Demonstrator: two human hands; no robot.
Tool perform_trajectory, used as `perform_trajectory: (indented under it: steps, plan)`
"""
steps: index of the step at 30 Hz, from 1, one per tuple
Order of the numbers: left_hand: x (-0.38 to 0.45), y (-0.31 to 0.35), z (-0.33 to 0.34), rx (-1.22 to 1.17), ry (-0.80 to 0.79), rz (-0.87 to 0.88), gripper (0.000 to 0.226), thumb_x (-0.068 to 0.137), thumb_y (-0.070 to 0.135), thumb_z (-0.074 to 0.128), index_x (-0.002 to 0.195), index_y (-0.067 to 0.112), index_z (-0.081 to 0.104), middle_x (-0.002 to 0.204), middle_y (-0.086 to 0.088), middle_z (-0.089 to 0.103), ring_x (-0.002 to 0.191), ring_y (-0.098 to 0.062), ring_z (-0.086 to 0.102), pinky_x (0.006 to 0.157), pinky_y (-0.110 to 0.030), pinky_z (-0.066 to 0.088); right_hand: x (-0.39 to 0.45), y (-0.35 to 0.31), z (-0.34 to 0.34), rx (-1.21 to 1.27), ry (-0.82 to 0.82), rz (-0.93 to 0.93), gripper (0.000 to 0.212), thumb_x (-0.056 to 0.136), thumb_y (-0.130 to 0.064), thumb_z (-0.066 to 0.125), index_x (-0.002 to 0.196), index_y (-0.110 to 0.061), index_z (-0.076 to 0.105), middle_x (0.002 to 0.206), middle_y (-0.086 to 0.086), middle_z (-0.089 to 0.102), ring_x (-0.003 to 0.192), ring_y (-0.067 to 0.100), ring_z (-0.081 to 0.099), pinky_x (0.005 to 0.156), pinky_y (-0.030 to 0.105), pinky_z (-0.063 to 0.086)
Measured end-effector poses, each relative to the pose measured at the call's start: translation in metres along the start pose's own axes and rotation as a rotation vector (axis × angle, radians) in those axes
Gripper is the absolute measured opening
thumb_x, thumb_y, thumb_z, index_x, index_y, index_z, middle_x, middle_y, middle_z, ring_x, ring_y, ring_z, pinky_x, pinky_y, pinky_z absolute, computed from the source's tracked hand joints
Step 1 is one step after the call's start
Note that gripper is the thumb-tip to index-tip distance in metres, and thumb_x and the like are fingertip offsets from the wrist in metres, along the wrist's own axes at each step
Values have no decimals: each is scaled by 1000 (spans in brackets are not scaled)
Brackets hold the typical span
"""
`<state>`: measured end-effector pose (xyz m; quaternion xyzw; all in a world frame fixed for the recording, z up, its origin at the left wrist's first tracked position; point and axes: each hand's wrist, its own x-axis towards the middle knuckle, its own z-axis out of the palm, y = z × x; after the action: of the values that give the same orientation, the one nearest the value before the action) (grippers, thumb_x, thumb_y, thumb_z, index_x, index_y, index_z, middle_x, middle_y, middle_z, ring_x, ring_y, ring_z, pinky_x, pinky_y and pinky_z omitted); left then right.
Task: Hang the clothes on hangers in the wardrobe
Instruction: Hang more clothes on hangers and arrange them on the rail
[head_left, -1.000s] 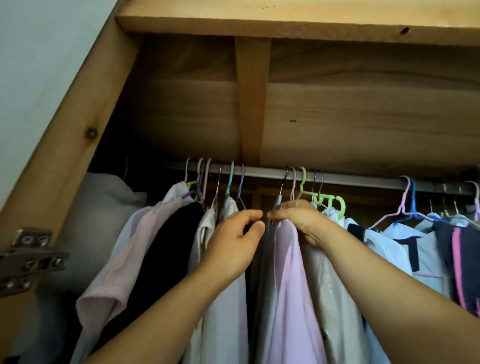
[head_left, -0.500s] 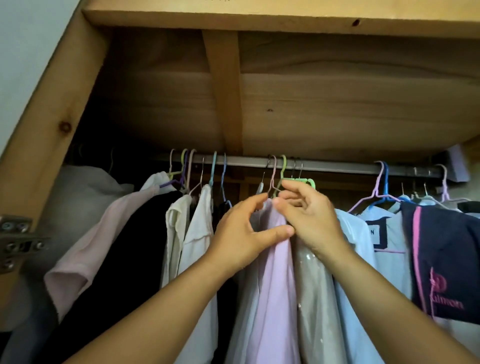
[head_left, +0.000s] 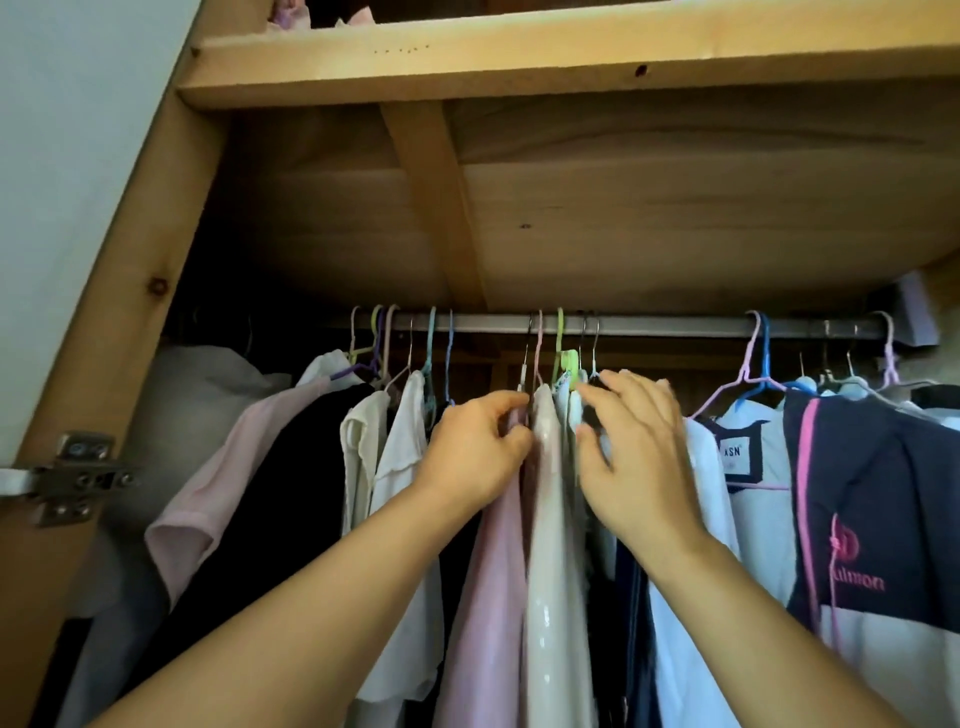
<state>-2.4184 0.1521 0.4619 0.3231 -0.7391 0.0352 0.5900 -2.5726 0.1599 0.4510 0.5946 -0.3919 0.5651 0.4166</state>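
We see two hands, the left hand and the right hand, reaching among the clothes. We count one metal rail under one wooden shelf, and one metal hinge on the wardrobe's side. Hanger hooks over the rail number roughly fifteen; we cannot count exactly where they bunch. Garments overlap too much to number.
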Motion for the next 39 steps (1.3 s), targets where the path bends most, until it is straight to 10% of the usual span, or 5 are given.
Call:
perform_trajectory:
  steps: [6,12,19,33,39]
  plan:
    - [-22,-6,-8,217,37,-22,54,93,32,52,144,29,34,141,2,48,127,-18,46,102,-28,39,-21,-11,-21,102,108,115,41,79,-25,52,115,-10,64,119,9,62,120,30,49,105,59,30]
    - [-92,2,-31,209,111,-32,45,91,34,56,135,28,48,131,7,53,109,-10,56,91,-37,49,-69,-50,-22,354,118,21,35,78,-28,52,103,-9,68,106,5,65,101,26,57,94,44,41]
    - [-237,-4,-83,360,12,-265,41,75,61,42,88,31,68,70,16,67,62,1,62,61,-30,52,-175,-117,-28,794,-134,110,32,82,-26,54,103,-6,67,92,3,67,86,22,63,79,29,47]
    - [-630,149,-241,1091,104,-1232,50,76,56,27,97,37,67,77,18,67,68,-5,62,59,-20,46,-384,-391,-192,1742,-1225,-31,25,76,-44,53,83,-28,71,74,-17,67,63,-1,61,58,6,41]
    - [-730,257,-291,1236,380,-1527,45,76,55,32,92,35,69,78,17,68,77,-1,59,59,-16,43,-426,-507,-295,1934,-1356,-354,31,72,-49,49,89,-30,68,70,-17,65,62,5,59,58,20,46]
